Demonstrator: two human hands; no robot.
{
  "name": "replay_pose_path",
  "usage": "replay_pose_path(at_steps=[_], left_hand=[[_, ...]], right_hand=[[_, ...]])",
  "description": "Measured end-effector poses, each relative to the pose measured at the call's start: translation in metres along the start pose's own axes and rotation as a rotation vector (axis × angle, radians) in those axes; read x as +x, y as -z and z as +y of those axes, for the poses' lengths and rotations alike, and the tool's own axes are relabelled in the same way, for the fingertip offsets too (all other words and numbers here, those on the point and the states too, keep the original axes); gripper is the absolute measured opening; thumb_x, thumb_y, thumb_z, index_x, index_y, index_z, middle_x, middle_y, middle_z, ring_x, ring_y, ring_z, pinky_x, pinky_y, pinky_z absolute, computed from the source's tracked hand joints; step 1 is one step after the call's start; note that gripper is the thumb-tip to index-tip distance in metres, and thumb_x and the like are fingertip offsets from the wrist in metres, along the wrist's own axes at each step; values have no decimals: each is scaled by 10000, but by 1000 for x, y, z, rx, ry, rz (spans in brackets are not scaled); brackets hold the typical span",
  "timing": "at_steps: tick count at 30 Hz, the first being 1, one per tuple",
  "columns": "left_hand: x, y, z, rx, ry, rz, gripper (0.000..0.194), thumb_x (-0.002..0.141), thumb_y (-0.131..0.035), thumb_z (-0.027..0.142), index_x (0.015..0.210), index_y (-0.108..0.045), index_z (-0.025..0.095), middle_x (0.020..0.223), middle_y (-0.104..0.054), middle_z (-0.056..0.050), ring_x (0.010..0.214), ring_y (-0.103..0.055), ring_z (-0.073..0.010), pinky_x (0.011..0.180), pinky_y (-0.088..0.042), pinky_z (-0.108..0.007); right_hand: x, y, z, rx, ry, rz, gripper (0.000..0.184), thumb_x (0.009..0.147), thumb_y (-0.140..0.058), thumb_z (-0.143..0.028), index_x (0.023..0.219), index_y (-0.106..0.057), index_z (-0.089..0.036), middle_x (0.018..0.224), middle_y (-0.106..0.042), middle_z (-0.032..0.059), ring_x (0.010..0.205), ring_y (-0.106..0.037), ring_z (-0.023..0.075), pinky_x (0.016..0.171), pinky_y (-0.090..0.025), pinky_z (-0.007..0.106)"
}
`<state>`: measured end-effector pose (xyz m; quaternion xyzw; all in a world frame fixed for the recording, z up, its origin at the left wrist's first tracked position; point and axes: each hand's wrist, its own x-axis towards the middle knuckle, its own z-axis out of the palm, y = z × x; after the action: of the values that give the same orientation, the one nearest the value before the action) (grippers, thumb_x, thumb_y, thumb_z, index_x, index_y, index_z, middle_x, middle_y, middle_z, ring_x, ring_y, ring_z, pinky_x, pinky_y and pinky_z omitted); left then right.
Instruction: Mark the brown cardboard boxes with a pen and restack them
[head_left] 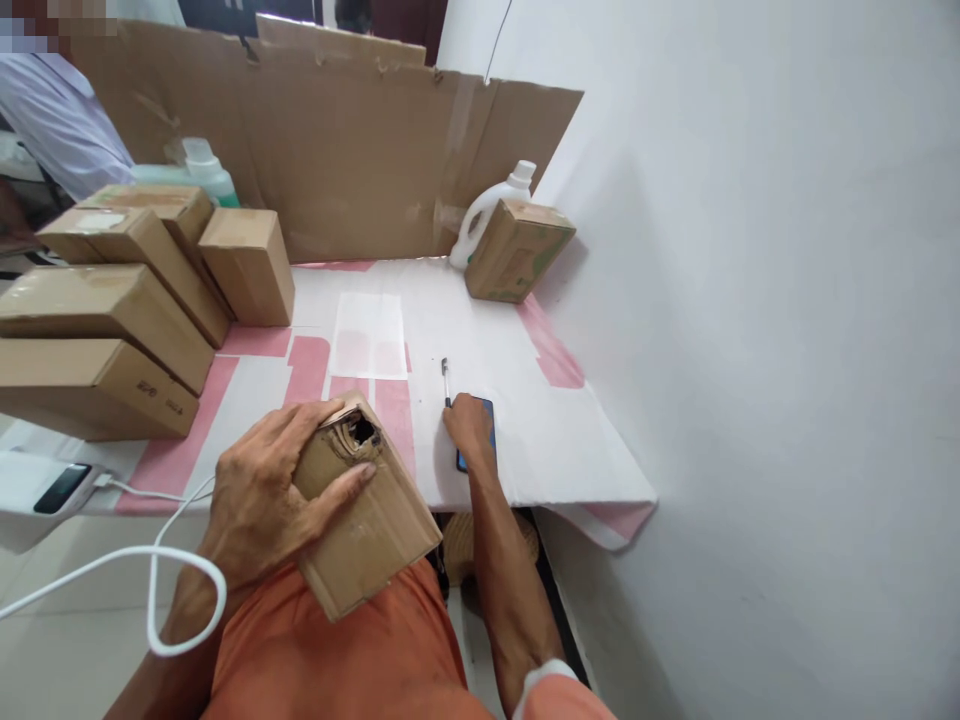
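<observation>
My left hand point(274, 480) grips a battered cardboard box point(371, 525) with a torn hole at its top corner, resting it on my lap over orange cloth. My right hand point(469, 425) reaches onto the low white table point(525, 440). Its fingers are curled on the tip of a pen point(445, 378) and the hand lies over a dark phone point(480, 430).
Several closed cardboard boxes point(105, 320) are stacked at the table's left. Another box point(517, 250) leans by a white jug point(491, 205) at the back. A cardboard screen point(337, 150) stands behind. A white cable point(150, 560) and power bank lie left. A person in white sits far left.
</observation>
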<state>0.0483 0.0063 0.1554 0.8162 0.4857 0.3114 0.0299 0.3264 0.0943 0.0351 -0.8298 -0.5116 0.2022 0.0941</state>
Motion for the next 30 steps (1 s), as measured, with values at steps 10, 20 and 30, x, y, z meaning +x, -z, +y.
replay_pose_path(at_steps=[10,20,30], left_hand=[[5,-2,1,-49,-6,-26,433,977,-717,524,1295,-678,232,1111,-781,-63,973,-763,-273,848,-587,-393],[2,0,9,-142,-23,-60,484,890,-822,437,1287,-671,204,1197,-790,-76,1073,-756,-294,932,-590,-438],[2,-1,8,-176,-48,-77,500,906,-823,496,1288,-663,216,1240,-782,-102,1084,-756,-293,921,-602,-434]], right_hand=[[-94,58,-7,1409,398,-226,365,810,-802,-530,891,-590,-244,709,-691,-36,432,-559,96,350,-334,178],[-163,63,-39,1404,647,-31,148,1030,-679,-326,1092,-765,-222,903,-779,34,652,-693,133,515,-487,226],[-167,58,-40,1071,821,148,185,1012,-711,-155,1120,-772,-292,955,-799,-2,723,-717,142,687,-569,282]])
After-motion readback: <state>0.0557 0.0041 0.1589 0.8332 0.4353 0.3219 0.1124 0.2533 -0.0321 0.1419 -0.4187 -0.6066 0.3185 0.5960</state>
